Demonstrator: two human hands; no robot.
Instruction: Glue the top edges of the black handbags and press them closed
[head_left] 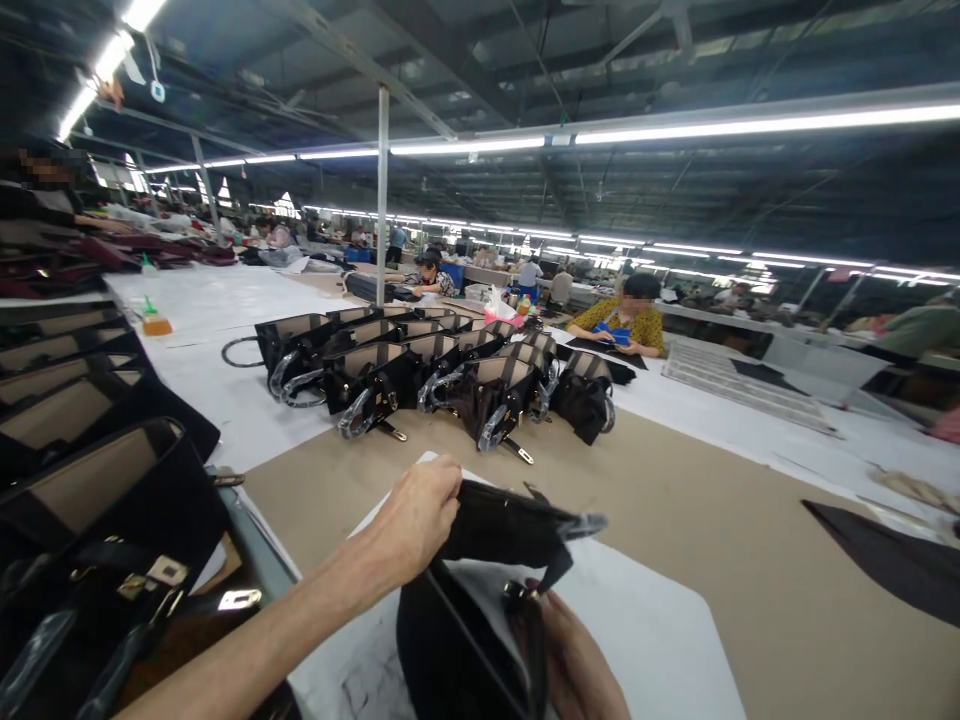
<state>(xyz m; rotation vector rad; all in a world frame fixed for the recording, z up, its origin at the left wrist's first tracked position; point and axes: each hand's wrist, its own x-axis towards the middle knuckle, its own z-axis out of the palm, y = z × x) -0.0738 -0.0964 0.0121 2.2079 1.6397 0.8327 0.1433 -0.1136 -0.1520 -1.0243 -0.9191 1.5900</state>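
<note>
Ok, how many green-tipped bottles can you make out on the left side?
2: the amber-filled bottle on the white tabletop, and another bottle farther back, near the dark red pieces. More may be hidden.

1. Left forearm (277,635): bare; enters at the lower left edge and rises diagonally toward the centre of the view.
2. Left wrist (375,556): almost in line with the forearm.
3. Left hand (421,508): back of the hand uppermost, knuckles raised, fingers curled inward in a firm closed grip. Fingertips concealed from the camera.
4. Right hand (579,655): bare, right of centre at the bottom edge, reaching upward and to the left. Partly obscured; closure of the fingers could not be determined.
5. Relative position: hands well apart, the left higher in view than the right.
</note>
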